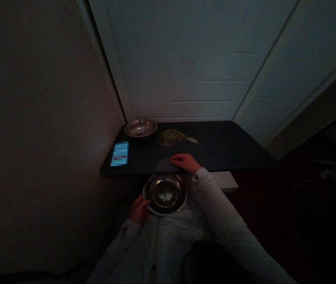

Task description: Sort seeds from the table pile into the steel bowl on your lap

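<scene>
My left hand (140,209) grips the left rim of a shiny metal bowl (182,199), held over my lap just below the table's front edge. Small dark and pale grains (166,195) lie in the bottom of this bowl. Near that edge my right hand (185,162) is closed, its fingertips on a thin, grey, rounded flat piece, apparently a scraper (165,165), lying against the tabletop. Beyond it a heap of greenish-brown seeds or beans (172,137) spreads over the dark table (230,148). A small patch of whitish grains (193,140) touches the heap's right side.
A second metal bowl (140,127) stands at the table's back left, something small inside it. In front of it lies a phone with a lit, blurred screen (120,154). A white panelled door or wall (185,90) rises behind; a plain wall (52,138) borders the left. A white box-like object (225,181) shows under the front edge.
</scene>
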### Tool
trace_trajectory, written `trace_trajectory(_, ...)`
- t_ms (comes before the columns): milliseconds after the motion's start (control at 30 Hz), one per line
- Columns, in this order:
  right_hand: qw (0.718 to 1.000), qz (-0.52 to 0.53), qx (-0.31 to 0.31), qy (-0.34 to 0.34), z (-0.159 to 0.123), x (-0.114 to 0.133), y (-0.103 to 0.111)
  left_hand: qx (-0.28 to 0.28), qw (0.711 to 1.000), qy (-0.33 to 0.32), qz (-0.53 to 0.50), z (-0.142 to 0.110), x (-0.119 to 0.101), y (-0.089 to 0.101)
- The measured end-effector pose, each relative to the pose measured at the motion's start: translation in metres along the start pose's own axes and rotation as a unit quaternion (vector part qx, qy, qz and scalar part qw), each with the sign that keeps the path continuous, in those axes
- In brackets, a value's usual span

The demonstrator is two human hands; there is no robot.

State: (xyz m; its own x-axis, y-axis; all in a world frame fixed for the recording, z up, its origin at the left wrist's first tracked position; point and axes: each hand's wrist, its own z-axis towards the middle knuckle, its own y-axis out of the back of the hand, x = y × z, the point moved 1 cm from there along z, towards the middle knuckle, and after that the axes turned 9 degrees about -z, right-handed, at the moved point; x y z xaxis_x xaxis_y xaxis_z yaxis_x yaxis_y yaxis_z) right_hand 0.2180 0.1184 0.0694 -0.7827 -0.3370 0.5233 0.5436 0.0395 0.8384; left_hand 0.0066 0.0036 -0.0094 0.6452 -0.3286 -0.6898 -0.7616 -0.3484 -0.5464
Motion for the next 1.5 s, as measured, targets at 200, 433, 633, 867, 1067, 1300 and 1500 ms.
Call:
trace_trajectory(200,0.999,-0.010,0.018,0.026,-0.001,0.002,0.001,-0.015,1.000,0.006,-0.005,-0.001,-0.001,-0.001)
trace_trajectory(433,0.999,0.029,0.019,0.025,-0.001,-0.001,-0.002,-0.016,1.000,0.006,0.001,0.001,0.001,0.001)
trace_trajectory(633,0.980,0.194,-0.033,-0.018,0.003,-0.008,-0.005,-0.001,1.000,0.003,0.010,0.002,-0.001,0.003)
trace_trajectory(867,0.945,0.212,-0.204,-0.138,0.049,-0.021,0.001,-0.008,1.000,0.008,0.003,-0.002,-0.005,0.002)
trace_trajectory(1067,0.947,0.103,-0.247,-0.178,0.081,-0.004,-0.012,-0.013,1.000,0.010,-0.013,-0.003,-0.006,0.002)
trace_trajectory(1300,0.957,0.031,-0.218,-0.188,0.083,0.004,-0.019,-0.011,1.000,0.006,-0.005,-0.003,-0.006,0.003)
trace_trajectory(1500,0.965,0.013,-0.193,-0.176,0.080,0.005,-0.016,0.013,1.000,0.010,-0.014,0.000,-0.005,0.005)
